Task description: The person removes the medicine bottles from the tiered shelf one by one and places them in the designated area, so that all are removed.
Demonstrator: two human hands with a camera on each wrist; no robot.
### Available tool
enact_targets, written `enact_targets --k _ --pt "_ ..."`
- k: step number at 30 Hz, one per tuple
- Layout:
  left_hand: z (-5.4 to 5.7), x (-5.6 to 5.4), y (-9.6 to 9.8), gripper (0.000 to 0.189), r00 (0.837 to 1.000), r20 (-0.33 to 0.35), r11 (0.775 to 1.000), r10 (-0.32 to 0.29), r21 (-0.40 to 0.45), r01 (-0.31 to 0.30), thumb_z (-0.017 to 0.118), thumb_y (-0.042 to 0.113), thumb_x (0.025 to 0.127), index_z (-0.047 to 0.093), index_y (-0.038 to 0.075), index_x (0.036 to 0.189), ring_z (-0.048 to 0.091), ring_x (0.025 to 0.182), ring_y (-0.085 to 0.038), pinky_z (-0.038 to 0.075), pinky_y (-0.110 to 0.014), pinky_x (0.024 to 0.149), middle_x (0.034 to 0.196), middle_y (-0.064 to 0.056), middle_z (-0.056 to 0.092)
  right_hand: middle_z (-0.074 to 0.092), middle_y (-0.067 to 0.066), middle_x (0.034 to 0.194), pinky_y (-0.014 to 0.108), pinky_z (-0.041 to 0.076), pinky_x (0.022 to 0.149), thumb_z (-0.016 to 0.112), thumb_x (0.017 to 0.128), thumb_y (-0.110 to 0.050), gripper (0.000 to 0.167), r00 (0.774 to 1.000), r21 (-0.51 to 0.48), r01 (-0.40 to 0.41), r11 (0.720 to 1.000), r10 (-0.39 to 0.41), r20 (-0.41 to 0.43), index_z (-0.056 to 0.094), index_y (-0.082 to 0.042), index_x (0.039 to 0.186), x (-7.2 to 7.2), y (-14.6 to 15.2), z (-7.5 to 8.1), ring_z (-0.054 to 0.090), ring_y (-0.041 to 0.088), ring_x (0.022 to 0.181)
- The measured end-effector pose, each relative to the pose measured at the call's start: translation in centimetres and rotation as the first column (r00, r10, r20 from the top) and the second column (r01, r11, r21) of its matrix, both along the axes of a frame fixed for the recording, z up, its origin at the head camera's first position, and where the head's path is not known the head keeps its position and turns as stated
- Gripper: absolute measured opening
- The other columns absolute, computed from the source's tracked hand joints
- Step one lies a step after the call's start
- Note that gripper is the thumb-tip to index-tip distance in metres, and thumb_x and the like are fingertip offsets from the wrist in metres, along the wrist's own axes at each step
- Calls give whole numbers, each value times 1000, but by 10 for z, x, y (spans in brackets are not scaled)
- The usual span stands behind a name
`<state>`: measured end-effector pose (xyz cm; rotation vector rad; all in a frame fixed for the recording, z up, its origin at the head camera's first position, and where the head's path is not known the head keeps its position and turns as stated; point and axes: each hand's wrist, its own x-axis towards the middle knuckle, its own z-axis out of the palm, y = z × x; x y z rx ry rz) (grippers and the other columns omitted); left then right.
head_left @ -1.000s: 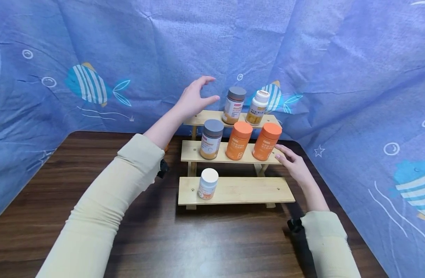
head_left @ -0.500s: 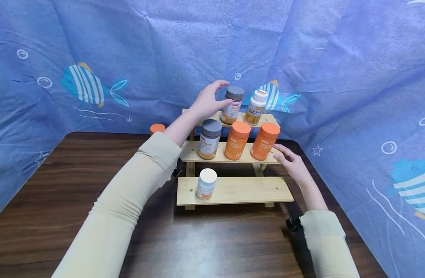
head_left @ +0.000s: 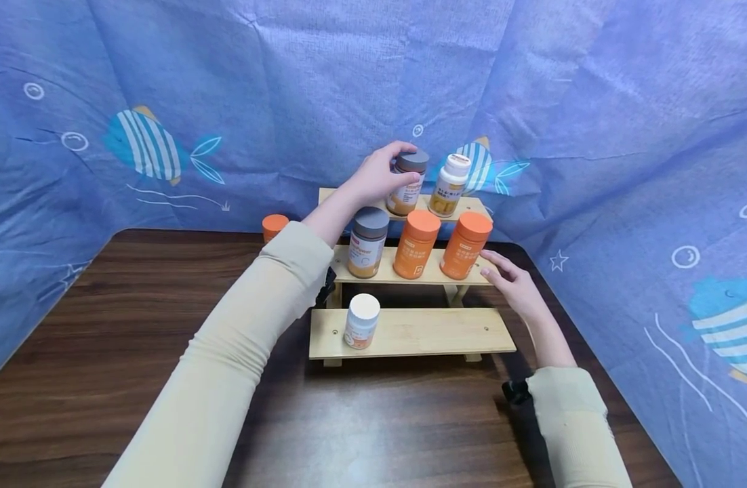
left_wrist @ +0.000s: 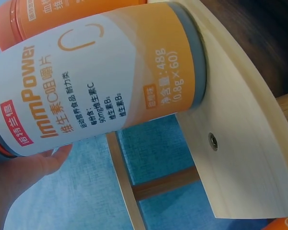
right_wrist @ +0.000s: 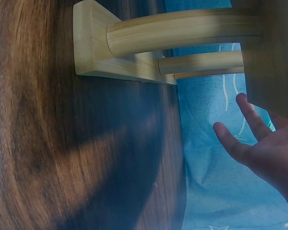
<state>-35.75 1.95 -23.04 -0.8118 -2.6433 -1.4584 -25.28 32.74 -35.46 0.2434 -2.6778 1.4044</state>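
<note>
On the rack's top shelf stands a grey-lidded supplement bottle (head_left: 404, 198). My left hand (head_left: 376, 177) grips it around the lid, thumb across the front and fingers behind. Another grey-lidded bottle (left_wrist: 86, 91), on the middle shelf, fills much of the left wrist view and hides part of the left hand (left_wrist: 26, 179). At the right end of the middle shelf, my right hand (head_left: 516, 288) lies beside the edge with fingers extended. In the right wrist view, the shelf board hides part of that right hand (right_wrist: 271, 148); two fingers show, straight and spread.
The three-tier wooden rack (head_left: 434, 332) stands on a dark wooden table (head_left: 135, 325). A white-and-gold bottle (head_left: 448, 193), two orange bottles (head_left: 416, 247) and a white-capped bottle (head_left: 361, 325) stand on it. Another orange-lidded bottle (head_left: 274, 224) is left of the rack. Blue cloth (head_left: 288, 81) hangs behind.
My left hand has moved right from the space left of the top shelf and closed around the lid of its grey-lidded bottle. The right hand has stayed at the shelf's end.
</note>
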Motion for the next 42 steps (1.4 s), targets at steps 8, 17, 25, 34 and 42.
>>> enact_targets --k 8,17,25,34,42 --pt "0 -3 -2 44 1000 19 998 -2 57 1 59 28 93 47 22 135 49 119 -16 43 -33 97 133 -1 51 37 15 148 6 37 84 57 95 -26 52 1000 -6 5 1000 -5 -10 43 -4 141 -1 0 0 37 27 132" --pt "-4 -3 -2 42 1000 -3 998 12 64 -12 60 27 93 50 22 133 51 118 -16 44 -33 96 132 -1 52 38 16 147 6 38 84 57 95 -25 52 1000 -25 11 1000 -11 -4 43 -4 140 0 1 -2 39 14 129" --pt "-2 -2 -3 42 999 12 996 32 89 -33 62 26 91 52 23 132 53 115 -16 47 -32 92 133 -1 51 36 17 148 6 36 85 57 95 -25 53 1000 -20 6 1000 -6 -1 43 -3 141 0 0 -1 32 31 135" --pt "4 1 -10 41 999 23 989 28 147 -31 63 27 91 53 24 131 55 116 -18 48 -30 91 135 -2 48 36 16 148 7 36 85 57 95 -25 52 1000 -33 6 999 -6 1 43 -3 141 1 -1 0 33 30 135" --pt "14 10 -20 41 1000 -17 987 21 157 -18 63 27 91 53 22 131 56 112 -19 48 -33 90 133 -3 50 36 17 148 7 36 85 57 95 -25 53 1000 -29 4 1000 -4 4 42 -3 141 1 0 0 32 31 135"
